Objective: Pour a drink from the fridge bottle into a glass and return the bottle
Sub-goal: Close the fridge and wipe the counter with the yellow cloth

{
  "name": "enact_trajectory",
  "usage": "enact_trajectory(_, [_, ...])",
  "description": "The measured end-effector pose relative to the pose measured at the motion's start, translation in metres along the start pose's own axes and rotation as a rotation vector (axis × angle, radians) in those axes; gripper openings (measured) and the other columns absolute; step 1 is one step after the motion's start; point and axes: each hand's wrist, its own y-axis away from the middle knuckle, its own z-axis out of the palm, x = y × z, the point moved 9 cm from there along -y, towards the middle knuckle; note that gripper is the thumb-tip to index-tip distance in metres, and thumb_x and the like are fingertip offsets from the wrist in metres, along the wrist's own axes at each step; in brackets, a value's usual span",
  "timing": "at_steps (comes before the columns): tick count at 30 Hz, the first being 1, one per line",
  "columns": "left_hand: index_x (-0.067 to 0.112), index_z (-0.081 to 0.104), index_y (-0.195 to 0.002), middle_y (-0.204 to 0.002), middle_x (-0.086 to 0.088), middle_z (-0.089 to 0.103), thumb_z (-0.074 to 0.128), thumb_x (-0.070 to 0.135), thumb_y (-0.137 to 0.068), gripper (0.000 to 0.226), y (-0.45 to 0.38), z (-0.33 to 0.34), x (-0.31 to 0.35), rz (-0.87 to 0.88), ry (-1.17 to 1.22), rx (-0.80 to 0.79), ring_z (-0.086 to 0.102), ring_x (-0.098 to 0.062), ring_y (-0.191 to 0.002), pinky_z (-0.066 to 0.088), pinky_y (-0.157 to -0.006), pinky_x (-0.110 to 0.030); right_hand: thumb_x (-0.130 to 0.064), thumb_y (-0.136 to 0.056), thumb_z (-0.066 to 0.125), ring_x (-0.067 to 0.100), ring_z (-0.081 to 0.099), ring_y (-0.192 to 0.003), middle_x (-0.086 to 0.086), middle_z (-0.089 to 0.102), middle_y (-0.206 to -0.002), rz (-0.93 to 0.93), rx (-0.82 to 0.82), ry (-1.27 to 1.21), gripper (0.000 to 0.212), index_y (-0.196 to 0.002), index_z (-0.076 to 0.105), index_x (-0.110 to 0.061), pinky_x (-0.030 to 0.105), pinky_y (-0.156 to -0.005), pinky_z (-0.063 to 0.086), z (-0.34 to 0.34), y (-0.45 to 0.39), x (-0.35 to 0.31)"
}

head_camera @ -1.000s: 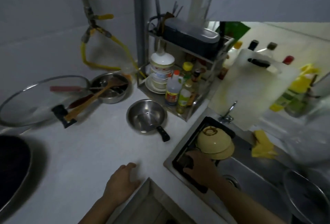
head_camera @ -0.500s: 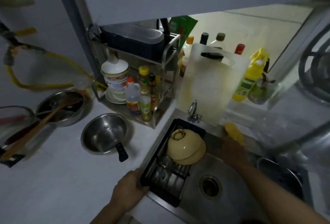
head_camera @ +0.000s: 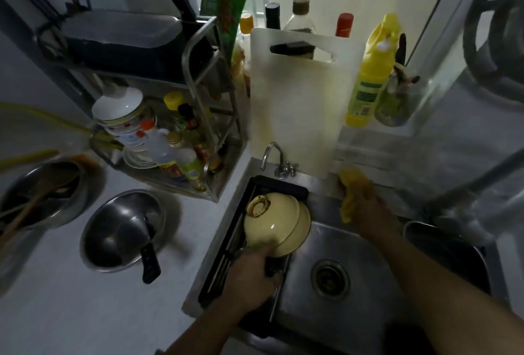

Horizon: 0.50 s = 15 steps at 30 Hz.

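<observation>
Left hand (head_camera: 249, 275) in the black rack (head_camera: 226, 252), grip unclear — right hand (head_camera: 368, 210) clutching yellow cloth (head_camera: 351, 184).

Bowls (head_camera: 276, 223) sit upturned in a rack (head_camera: 256, 184) at the sink's (head_camera: 354, 284) left, a pan (head_camera: 123, 230) on the counter (head_camera: 71, 312) further left.

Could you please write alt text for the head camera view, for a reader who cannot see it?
A person leans over a steel sink: the left hand reaches into a black dish rack beside stacked upturned yellow bowls, and the right hand holds a yellow cloth. A white cutting board stands behind the tap.
</observation>
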Motion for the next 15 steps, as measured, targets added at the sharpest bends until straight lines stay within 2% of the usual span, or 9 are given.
enact_trajectory(2, [0.038, 0.037, -0.143, -0.137, -0.001, 0.054, 0.066, 0.037, -0.081, 0.068, -0.005, 0.005, 0.002, 0.008, -0.04, -0.015, 0.051, -0.02, -0.125, 0.048, -0.101, -0.035, -0.022, -0.089, 0.062, 0.051, 0.042, -0.125, 0.023, 0.023, -0.157, -0.016, -0.019, 0.087, 0.087, -0.157, 0.008, -0.034, 0.056, -0.094, 0.044, 0.003, -0.003, 0.003])
enact_trajectory(5, [0.039, 0.038, -0.141, -0.138, 0.002, 0.051, 0.068, 0.034, -0.081, 0.067, -0.004, 0.007, -0.009, -0.014, -0.043, -0.01, 0.05, -0.018, -0.127, 0.047, -0.103, -0.037, -0.021, -0.095, 0.055, 0.052, 0.04, -0.127, 0.024, 0.026, -0.156, -0.022, -0.018, 0.112, 0.075, -0.157, 0.014, -0.029, 0.053, -0.099, 0.04, 0.004, -0.012, 0.001])
enact_trajectory(7, [0.038, 0.042, -0.139, -0.136, 0.005, 0.053, 0.068, 0.033, -0.081, 0.064, -0.001, 0.005, -0.018, -0.019, -0.029, 0.019, 0.052, -0.013, -0.123, 0.048, -0.101, -0.033, -0.024, -0.099, 0.049, 0.051, 0.042, -0.124, 0.026, 0.033, -0.152, -0.002, -0.003, 0.048, 0.058, -0.153, 0.028, -0.021, 0.051, -0.098, 0.041, 0.003, -0.02, 0.001])
enact_trajectory(10, [0.034, 0.054, -0.127, -0.122, 0.01, 0.06, 0.07, 0.034, -0.079, 0.05, 0.004, -0.002, -0.028, -0.044, 0.035, 0.048, 0.058, -0.008, -0.11, 0.051, -0.092, -0.029, -0.022, -0.098, 0.053, 0.049, 0.049, -0.114, 0.025, 0.041, -0.143, 0.049, 0.013, -0.029, 0.04, -0.136, 0.049, -0.009, 0.05, -0.091, 0.043, 0.003, -0.022, -0.003])
enact_trajectory(12, [0.033, 0.059, -0.117, -0.116, 0.012, 0.063, 0.068, 0.036, -0.077, 0.041, 0.009, -0.005, -0.03, -0.043, 0.057, 0.045, 0.059, -0.007, -0.106, 0.053, -0.088, -0.03, -0.029, -0.092, 0.052, 0.048, 0.055, -0.108, 0.023, 0.051, -0.138, 0.049, 0.012, -0.036, 0.042, -0.127, 0.058, -0.008, 0.049, -0.088, 0.044, 0.012, -0.023, -0.003])
enact_trajectory(15, [0.032, 0.059, -0.12, -0.118, 0.012, 0.063, 0.066, 0.039, -0.075, 0.046, 0.016, -0.01, -0.038, -0.067, 0.094, 0.025, 0.06, -0.008, -0.108, 0.054, -0.09, -0.031, -0.043, -0.08, 0.043, 0.043, 0.062, -0.099, 0.019, 0.067, -0.12, 0.097, 0.06, -0.148, 0.051, -0.117, 0.063, -0.014, 0.048, -0.085, 0.049, 0.02, -0.019, 0.003])
